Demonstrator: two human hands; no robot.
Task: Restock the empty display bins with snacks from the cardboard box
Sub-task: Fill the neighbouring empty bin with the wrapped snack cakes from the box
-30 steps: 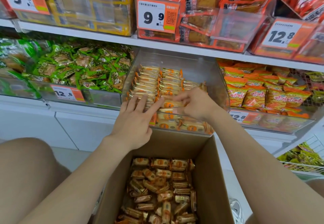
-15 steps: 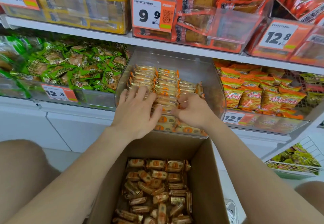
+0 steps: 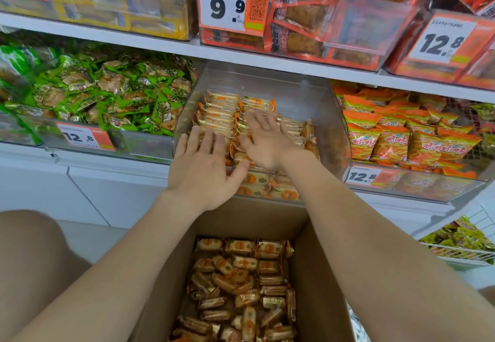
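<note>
Nearest you: open brown cardboard box (image 3: 316, 274) w/ loose orange-wrapped snack packs (image 3: 241, 282) inside. Just past its far edge, your left hand (image 3: 206, 170) & right hand (image 3: 267, 143) lie flat on neat rows of same packs (image 3: 222, 108) in the clear plastic display bin (image 3: 294, 95). Fingers straight, neither grip holding anything. Green-wrapped snacks (image 3: 112, 87) fill the bin to the left.

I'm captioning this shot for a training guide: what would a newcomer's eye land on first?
The left hand and right hand lie spread over neat rows of orange-wrapped snacks in the clear middle bin. Below them, an open cardboard box holds more in a loose heap. Above, a bold 9.9 price tag stands out.
</note>
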